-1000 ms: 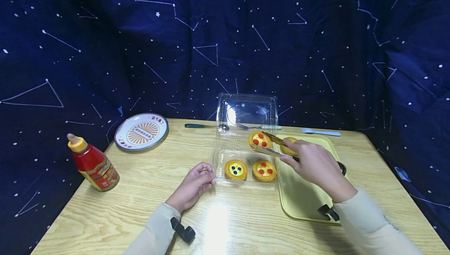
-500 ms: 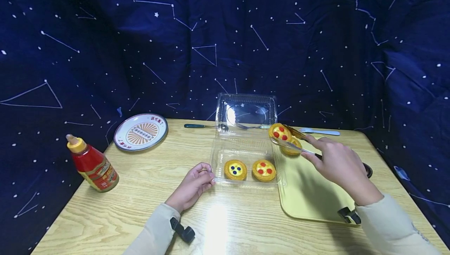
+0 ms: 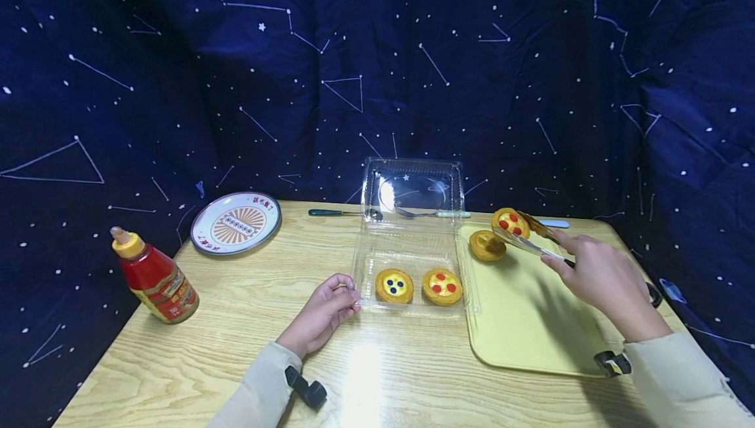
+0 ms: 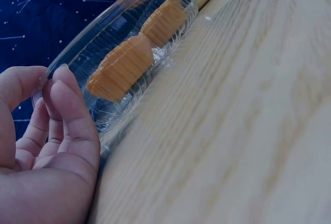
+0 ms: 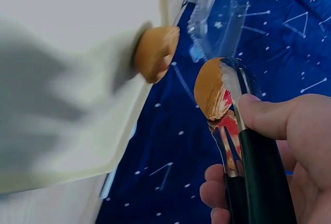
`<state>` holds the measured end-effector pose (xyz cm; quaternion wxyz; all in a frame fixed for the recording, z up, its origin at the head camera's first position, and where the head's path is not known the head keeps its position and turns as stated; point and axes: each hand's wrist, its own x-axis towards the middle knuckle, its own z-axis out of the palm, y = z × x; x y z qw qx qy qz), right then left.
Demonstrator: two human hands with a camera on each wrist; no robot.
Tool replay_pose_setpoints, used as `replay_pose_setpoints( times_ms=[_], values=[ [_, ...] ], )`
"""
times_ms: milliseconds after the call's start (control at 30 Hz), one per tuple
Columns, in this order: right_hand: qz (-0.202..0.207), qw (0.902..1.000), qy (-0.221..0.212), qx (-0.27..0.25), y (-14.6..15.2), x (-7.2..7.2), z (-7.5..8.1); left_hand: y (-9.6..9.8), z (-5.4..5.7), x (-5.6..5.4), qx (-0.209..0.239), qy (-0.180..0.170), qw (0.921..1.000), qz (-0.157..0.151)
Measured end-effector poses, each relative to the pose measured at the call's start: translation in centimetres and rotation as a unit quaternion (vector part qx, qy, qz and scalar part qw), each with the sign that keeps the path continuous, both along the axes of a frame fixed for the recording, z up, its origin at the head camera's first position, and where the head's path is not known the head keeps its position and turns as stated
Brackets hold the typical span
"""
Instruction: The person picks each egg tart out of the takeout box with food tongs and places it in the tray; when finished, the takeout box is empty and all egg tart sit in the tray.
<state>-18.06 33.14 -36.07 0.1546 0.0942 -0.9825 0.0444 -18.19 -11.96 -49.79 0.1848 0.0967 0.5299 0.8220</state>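
Observation:
My right hand (image 3: pixel 607 277) grips black-handled metal tongs (image 5: pixel 266 175). Between their tips is an egg tart with red dots (image 3: pixel 510 223), held above the far part of the yellow tray (image 3: pixel 531 323). Beneath and left of it, another tart (image 3: pixel 487 245) lies on the tray. My left hand (image 3: pixel 327 310) pinches the near left corner of a clear plastic box (image 3: pixel 377 254), whose lid stands open at the back; thumb and fingers meet at its rim in the left wrist view. Inside the box's front row sit a tart with blue dots (image 3: pixel 394 286) and one with red dots (image 3: pixel 443 286).
A red squeeze bottle (image 3: pixel 162 277) with a yellow cap leans at the left, near a patterned plate (image 3: pixel 237 223). Along the back lie a green-handled utensil (image 3: pixel 330 212), a fork (image 3: pixel 451 214) seen partly through the lid, and a light blue handle (image 3: pixel 554 223). A dark curtain hangs behind.
My right hand has moved right with the tongs, carrying the red-dotted tart out from over the box to above the tray. The left hand stays at the box corner.

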Motion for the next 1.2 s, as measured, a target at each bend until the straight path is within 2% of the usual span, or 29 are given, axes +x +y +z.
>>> replay_pose_setpoints(
  times_ms=[300,733,1200],
  values=[
    [-0.02,0.9993,-0.031,0.01,2.3,-0.9,-1.6,0.0,0.0,0.0,-0.004,0.005,1.0,-0.001],
    [-0.046,0.993,-0.108,0.009,4.0,-1.6,-3.6,0.0,0.0,0.1,-0.006,0.004,1.0,0.001],
    [-0.071,0.9825,-0.172,0.004,3.9,-1.5,-3.7,0.0,0.0,0.1,-0.006,0.004,1.0,0.001]
  ],
)
